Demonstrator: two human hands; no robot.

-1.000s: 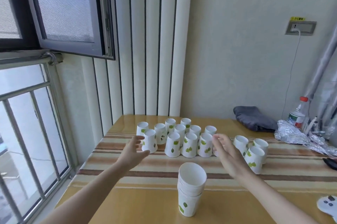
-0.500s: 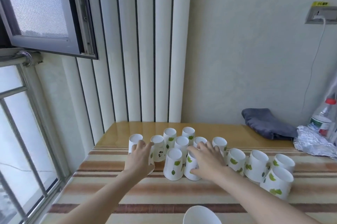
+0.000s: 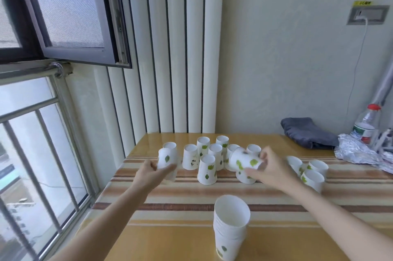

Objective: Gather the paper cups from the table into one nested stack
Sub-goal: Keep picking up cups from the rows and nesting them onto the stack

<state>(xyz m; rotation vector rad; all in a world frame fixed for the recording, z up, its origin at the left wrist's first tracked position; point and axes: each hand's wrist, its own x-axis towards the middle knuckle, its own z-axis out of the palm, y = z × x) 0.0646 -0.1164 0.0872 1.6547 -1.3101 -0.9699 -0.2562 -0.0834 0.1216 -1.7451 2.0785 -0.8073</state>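
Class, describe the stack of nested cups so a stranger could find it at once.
Start at the striped table and look to its near edge, in front of both arms. There stands the nested stack. Unlike the single cups upside down farther back, it stands mouth up, several rims layered.

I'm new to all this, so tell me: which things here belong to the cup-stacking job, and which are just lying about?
Part of the job:
- nested stack
- upside-down cups on the table
- cup in left hand
- tilted cup in right hand

Just lying about:
- grey cloth
- plastic bottle
- crumpled foil
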